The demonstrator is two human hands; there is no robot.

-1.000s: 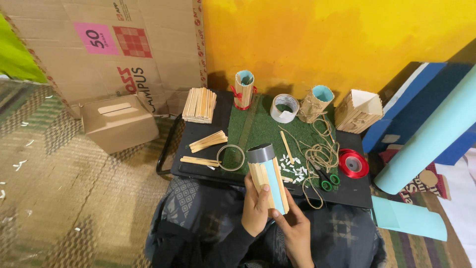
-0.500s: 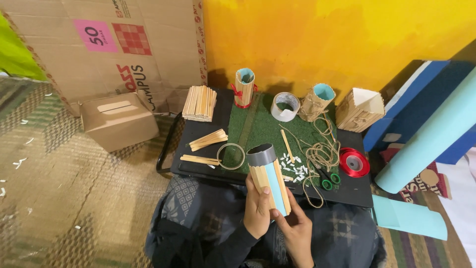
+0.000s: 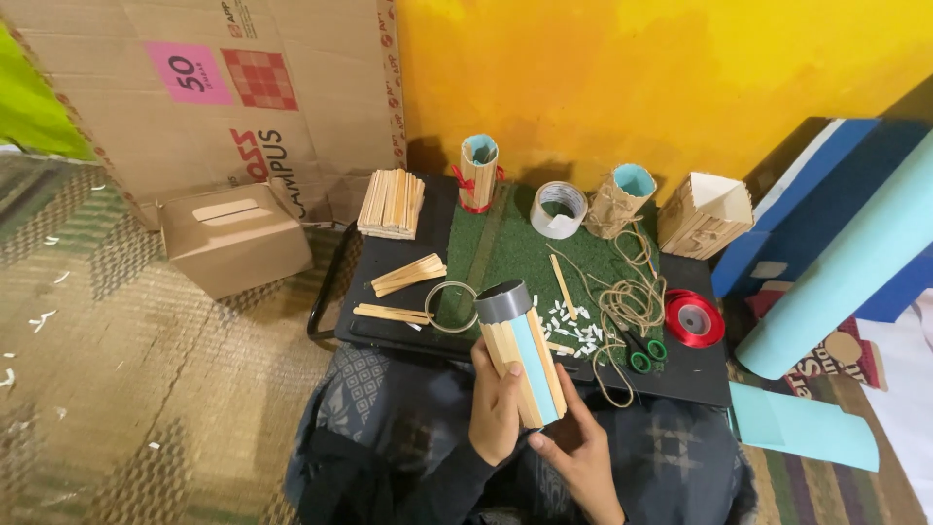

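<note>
A light-blue tube (image 3: 523,358) with a grey top and wooden craft sticks stuck along its sides is upright over my lap. My left hand (image 3: 494,408) wraps its left side. My right hand (image 3: 581,449) touches its lower right, fingers on the bottom of the sticks. Just beyond the tube lies a small black table (image 3: 695,374) with a green mat (image 3: 515,248). Loose sticks (image 3: 408,274) and a clear tape ring (image 3: 450,306) rest near its front left.
On the table: a stack of sticks (image 3: 391,202), a stick-covered cup (image 3: 478,173), a tape roll (image 3: 559,209), a twine-wrapped cup (image 3: 622,199), jute string (image 3: 632,292), green scissors (image 3: 641,350), red ribbon spool (image 3: 692,318). A cardboard box (image 3: 233,238) stands left; a blue paper roll (image 3: 846,272) right.
The tube has been held nearly still in both hands; my right hand has shifted slightly along its lower edge. Nothing on the table moved.
</note>
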